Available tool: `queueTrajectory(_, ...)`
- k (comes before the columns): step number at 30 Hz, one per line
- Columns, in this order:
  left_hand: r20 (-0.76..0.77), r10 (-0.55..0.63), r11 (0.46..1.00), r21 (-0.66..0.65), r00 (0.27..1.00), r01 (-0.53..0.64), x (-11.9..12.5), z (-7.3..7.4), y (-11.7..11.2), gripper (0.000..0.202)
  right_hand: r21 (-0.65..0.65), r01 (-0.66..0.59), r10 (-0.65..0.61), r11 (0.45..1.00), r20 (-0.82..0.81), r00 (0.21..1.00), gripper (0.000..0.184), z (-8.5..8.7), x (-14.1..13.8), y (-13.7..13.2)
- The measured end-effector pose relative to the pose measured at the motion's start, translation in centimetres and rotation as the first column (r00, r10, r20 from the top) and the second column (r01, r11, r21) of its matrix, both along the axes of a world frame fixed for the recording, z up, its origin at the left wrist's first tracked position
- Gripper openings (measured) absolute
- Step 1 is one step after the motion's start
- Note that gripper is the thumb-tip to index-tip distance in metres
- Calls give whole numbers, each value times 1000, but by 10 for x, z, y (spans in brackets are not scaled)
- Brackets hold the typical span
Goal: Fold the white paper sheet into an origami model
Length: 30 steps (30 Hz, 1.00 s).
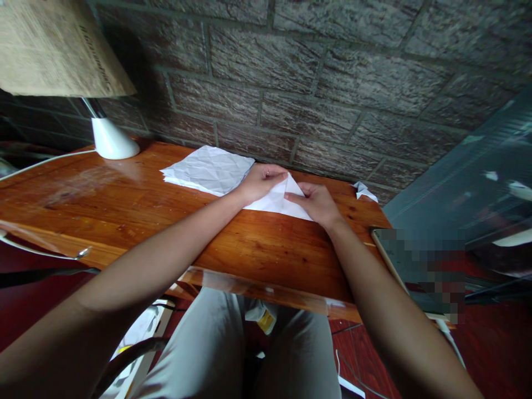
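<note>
A white sheet of paper (276,202), partly folded with a pointed peak, lies near the back of the wooden table. My left hand (265,180) is closed on its upper left part, thumb along the peak. On the right side, my right hand (315,199) pinches the paper between thumb and fingers. Part of the sheet is hidden beneath both hands. Just left of my left hand rests a stack of creased white paper (208,166). A small folded paper piece (364,191) sits at the table's right back corner.
A lamp with a white base (113,141) stands at the left. A stone-patterned wall (266,83) rises behind the wooden table (257,249). At the right edge lies a tablet-like device (399,260), partly blurred out, with a cable (451,338). Another white cable (41,255) hangs at the left.
</note>
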<state>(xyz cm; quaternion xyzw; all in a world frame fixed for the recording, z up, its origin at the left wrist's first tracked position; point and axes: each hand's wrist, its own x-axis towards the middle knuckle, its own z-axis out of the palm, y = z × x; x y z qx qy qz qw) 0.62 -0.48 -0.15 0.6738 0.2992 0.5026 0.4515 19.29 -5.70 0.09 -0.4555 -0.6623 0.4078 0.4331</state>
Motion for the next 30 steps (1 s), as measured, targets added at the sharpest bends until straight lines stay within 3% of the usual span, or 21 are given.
queueTrajectory(7, -34, -78, 996, -47, 996, 77, -1, 0, 1, 29, -87, 8, -12, 996, -53, 999, 44, 2, -1, 0)
queueTrajectory(18, -12, -92, 994, -56, 996, 91, -1, -1, 4, 30, -25, -28, 28, 999, 2, 1000, 39, 1, -1, -1)
queueTrajectory(24, -14, -87, 996, -18, 996, 87, -1, -3, 4, 32, 149, 13, -30, 989, 107, 994, 39, -6, 2, 6)
queueTrajectory(30, -15, -12, 1000, 17, 1000, 13, 2, -2, 0, 23, 348, 212, -279, 913, 154, 948, 49, -6, -5, 4)
